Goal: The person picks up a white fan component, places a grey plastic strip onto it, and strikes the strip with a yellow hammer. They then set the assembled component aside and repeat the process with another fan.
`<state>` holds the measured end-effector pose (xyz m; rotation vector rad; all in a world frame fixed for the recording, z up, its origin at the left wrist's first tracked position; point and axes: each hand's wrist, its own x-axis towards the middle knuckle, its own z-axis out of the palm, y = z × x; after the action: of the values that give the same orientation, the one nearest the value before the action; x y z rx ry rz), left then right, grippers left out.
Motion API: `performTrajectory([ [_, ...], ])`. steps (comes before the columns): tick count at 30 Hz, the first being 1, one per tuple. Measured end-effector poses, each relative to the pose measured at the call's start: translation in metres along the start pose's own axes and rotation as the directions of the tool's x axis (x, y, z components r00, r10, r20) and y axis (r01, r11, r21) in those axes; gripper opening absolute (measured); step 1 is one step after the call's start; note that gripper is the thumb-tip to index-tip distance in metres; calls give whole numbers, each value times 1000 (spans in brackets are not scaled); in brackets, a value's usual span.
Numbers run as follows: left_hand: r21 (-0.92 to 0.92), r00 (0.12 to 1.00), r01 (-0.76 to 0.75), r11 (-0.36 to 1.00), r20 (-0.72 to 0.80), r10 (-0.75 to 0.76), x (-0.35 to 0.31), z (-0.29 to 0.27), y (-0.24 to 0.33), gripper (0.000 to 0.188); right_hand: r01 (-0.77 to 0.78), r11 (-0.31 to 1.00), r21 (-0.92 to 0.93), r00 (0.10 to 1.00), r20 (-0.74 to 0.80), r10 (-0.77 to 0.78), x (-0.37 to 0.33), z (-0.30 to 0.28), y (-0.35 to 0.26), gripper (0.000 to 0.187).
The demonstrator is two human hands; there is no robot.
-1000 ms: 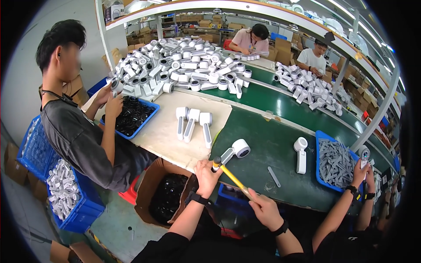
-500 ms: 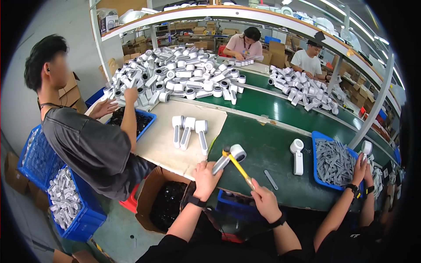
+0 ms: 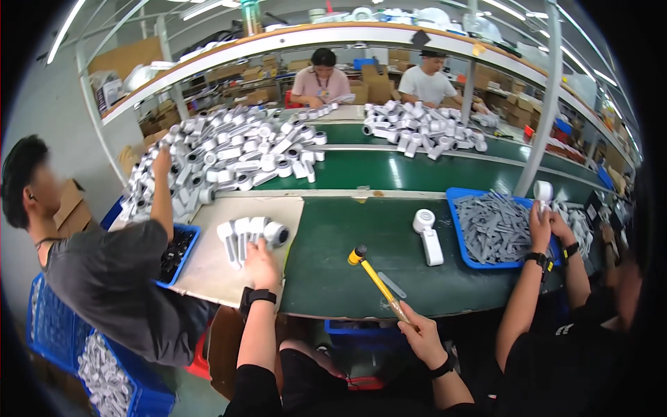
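Green benchtop (image 3: 326,278) beyond R hand (image 3: 425,342), clenched round hammer (image 3: 378,282), butt hidden; L hand (image 3: 261,269) at dark-faced white unit (image 3: 276,234), stem hidden behind it, can't tell if gripped.

Colour check: yellow hammer (image 3: 375,278) near white-and-grey handheld units (image 3: 242,228).
Hammer shows a yellow shaft, tan grip end and black striking face; units are white with grey handle strips. Bench top (image 3: 333,278) is dark green; sheet (image 3: 217,281) at left is cream. Loose strip (image 3: 392,285) is plain grey. Right tray (image 3: 464,257) is blue, its pieces (image 3: 493,226) uniformly grey; left tray (image 3: 186,256) is blue, its parts (image 3: 174,254) black. Far conveyor belt (image 3: 361,167) is green, shelf edge (image 3: 299,38) white under a brown border. Wearer's wrist bands (image 3: 262,296) are black.
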<state>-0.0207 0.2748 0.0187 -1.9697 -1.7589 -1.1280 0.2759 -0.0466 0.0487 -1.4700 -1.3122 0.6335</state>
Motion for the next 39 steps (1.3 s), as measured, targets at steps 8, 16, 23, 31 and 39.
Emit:
performTrajectory([
  [8, -215, 949, -253, 943, 135, 286, -12, 19, 165, 16, -151, 986, 73, 928, -332, 167, -50, -46, 44, 55],
  [16, -461, 757, -2, 887, 579, 302, -91, 55, 360, 82, -187, 951, 246, 861, -425, 279, -88, -73, 40, 56],
  [23, -577, 709, 326, 749, 673, 211, -72, 76, 348, 56, -212, 947, 243, 860, -414, 298, -100, -77, 39, 56],
  [31, -552, 835, 81, 830, 492, 246, -32, 27, 206, 44, -162, 973, 164, 962, -195, 193, -57, -40, 18, 56],
  [39, -617, 880, 103, 780, 422, 219, -78, -50, 67, 34, 152, 988, 10, 988, 38, -153, -6, 26, -6, 53],
])
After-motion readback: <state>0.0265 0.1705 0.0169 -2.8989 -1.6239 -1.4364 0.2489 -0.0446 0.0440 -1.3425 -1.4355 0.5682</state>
